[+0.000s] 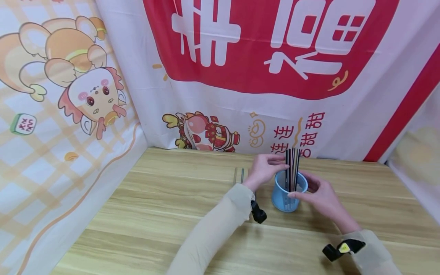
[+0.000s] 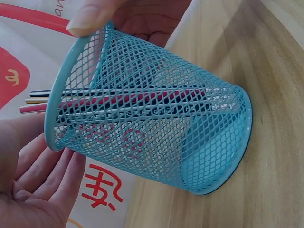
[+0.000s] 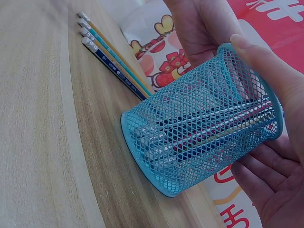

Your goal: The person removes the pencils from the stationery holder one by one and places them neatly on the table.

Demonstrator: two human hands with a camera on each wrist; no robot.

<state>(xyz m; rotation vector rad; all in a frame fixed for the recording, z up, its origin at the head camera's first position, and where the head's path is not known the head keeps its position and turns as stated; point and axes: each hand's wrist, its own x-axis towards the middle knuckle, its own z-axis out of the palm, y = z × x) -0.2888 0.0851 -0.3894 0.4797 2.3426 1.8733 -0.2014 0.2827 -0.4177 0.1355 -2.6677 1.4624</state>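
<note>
A light blue mesh pencil cup (image 1: 284,204) stands upright on the wooden table, holding a bundle of dark, red and yellowish pencils (image 1: 292,162) whose upper ends rise above the rim. My left hand (image 1: 264,170) is at the cup's left, thumb and fingers around the upper part of that bundle. From the right, my right hand (image 1: 321,194) grips the cup, its thumb over the near rim and its other fingers behind the far side. The pencils' white lower ends show through the mesh (image 2: 161,104) near the cup's base in the left wrist view.
Several more pencils (image 3: 114,61), yellow, teal and dark blue with white eraser ends, lie side by side left of the cup, partly behind my left wrist. The wooden table (image 1: 154,214) meets a printed cloth (image 1: 213,88) at its back edge, and another cloth hangs at left.
</note>
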